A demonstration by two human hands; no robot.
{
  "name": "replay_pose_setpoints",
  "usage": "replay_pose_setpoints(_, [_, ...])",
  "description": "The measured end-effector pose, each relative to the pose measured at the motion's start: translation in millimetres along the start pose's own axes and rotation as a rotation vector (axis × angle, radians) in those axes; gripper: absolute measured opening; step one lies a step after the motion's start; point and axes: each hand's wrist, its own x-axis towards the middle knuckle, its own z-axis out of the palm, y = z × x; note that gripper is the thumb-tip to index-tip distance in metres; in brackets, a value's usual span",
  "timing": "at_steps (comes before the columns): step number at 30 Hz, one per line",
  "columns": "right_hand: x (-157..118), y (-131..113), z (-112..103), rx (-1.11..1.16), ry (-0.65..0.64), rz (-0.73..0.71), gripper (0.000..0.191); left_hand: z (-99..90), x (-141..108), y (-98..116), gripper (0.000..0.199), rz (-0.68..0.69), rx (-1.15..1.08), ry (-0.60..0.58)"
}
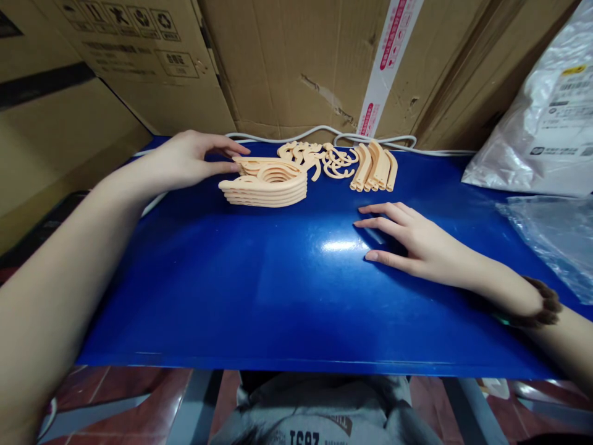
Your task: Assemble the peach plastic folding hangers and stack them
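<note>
At the back of the blue table lies a neat stack of beige plastic folding-hanger parts [264, 193], curved and layered. My left hand [185, 159] is at the left end of this stack, thumb tip against it and the fingers stretched out behind, with a gap between thumb and fingers. Loose beige hooks [340, 162] form a small heap to the right of the stack. Beside them sits a row of curved beige hanger arms [374, 168]. My right hand [403, 238] hovers over or rests on the table in front of these arms, fingers spread and holding nothing.
Cardboard boxes [296, 68] stand along the table's back edge. A white cable [315, 130] runs in front of them. On the right are a white plastic bag with labels [542, 123] and a clear plastic bag [556, 235]. The blue table [259, 296] has its front edge near my body.
</note>
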Motion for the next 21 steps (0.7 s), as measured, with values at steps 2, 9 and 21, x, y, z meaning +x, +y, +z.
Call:
replay_pose_setpoints(2, [0.3, 0.1, -0.1, 0.005, 0.002, -0.002, 0.052, -0.1, -0.2, 0.1, 0.067, -0.005, 0.006, 0.008])
replay_pose_setpoints(9, [0.8, 0.4, -0.8, 0.022, 0.009, -0.001, 0.051, 2.5, -1.0, -4.3, 0.062, 0.025, 0.045, -0.003])
replay_pose_setpoints(21, [-0.2, 0.9, -0.5, 0.011, 0.002, 0.001, 0.052, 5.6, -1.3, -1.4, 0.048, 0.044, 0.131, 0.03])
